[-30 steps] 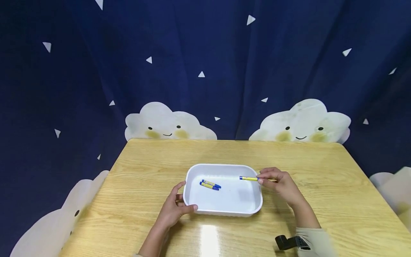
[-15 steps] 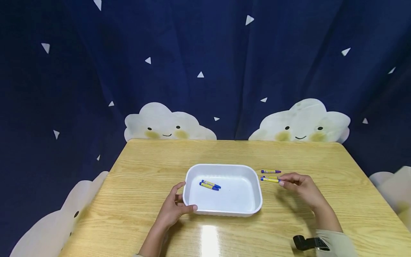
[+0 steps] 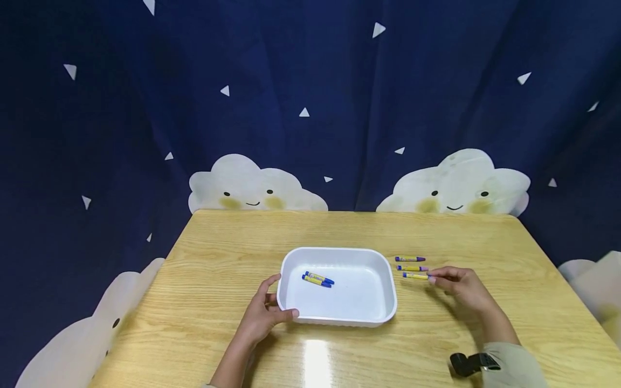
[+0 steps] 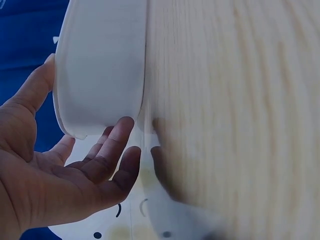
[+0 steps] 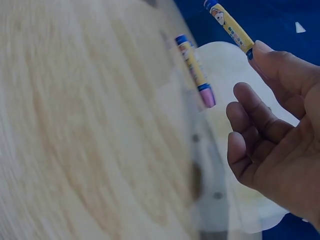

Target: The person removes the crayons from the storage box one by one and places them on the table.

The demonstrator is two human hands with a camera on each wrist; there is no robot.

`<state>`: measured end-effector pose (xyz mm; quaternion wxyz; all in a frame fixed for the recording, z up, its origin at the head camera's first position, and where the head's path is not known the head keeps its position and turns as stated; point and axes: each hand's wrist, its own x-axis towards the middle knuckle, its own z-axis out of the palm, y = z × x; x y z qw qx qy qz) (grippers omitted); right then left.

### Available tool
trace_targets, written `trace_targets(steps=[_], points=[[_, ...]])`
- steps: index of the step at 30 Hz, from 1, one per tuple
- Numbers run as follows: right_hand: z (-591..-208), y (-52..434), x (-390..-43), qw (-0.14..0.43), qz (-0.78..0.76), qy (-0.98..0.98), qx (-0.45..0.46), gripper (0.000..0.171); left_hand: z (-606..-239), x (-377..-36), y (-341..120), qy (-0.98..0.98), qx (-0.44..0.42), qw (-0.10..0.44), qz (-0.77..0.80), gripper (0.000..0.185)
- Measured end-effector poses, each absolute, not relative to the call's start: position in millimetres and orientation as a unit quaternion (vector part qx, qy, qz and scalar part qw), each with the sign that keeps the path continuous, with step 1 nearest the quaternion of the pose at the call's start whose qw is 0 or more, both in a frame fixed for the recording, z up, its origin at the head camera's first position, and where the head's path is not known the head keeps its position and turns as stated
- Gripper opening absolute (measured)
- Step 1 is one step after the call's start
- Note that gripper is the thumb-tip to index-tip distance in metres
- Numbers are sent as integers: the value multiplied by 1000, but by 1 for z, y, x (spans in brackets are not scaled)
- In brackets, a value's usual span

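Note:
A white plastic tray (image 3: 339, 318) sits on the wooden table, with two blue-tipped crayons (image 3: 317, 278) lying side by side in its left part. My left hand (image 3: 262, 318) holds the tray's near left corner, thumb on the front rim and fingers against the left end. In the left wrist view those fingers (image 4: 112, 147) touch the tray's outer wall. To the right of the tray, my right hand (image 3: 461, 285) pinches the end of a yellow-wrapped crayon (image 3: 414, 276) between thumb and finger. Just beyond it lie a pink-tipped crayon (image 3: 412, 268) and a purple-tipped crayon (image 3: 409, 259).
The wooden table (image 3: 233, 242) extends around the tray on all sides. Behind it hangs a dark blue curtain (image 3: 271, 124) with white triangles and smiling clouds. A black device (image 3: 468, 364) is strapped at the right wrist.
My right hand has carried its crayon from over the tray's right rim to the table on the right, nearer me than the two crayons there. The left hand and tray have stayed put.

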<state>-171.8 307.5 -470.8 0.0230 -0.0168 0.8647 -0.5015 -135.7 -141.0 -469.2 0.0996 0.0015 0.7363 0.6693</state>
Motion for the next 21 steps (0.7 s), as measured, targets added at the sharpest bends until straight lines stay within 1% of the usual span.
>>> trace_targets(steps=[8, 21], points=[[-486, 306, -184, 35, -475, 879, -8, 33, -468, -136, -141, 733, 2, 100, 672, 95], [-488, 298, -188, -15, -397, 917, -38, 15, -467, -135, -140, 731, 4, 100, 674, 96]])
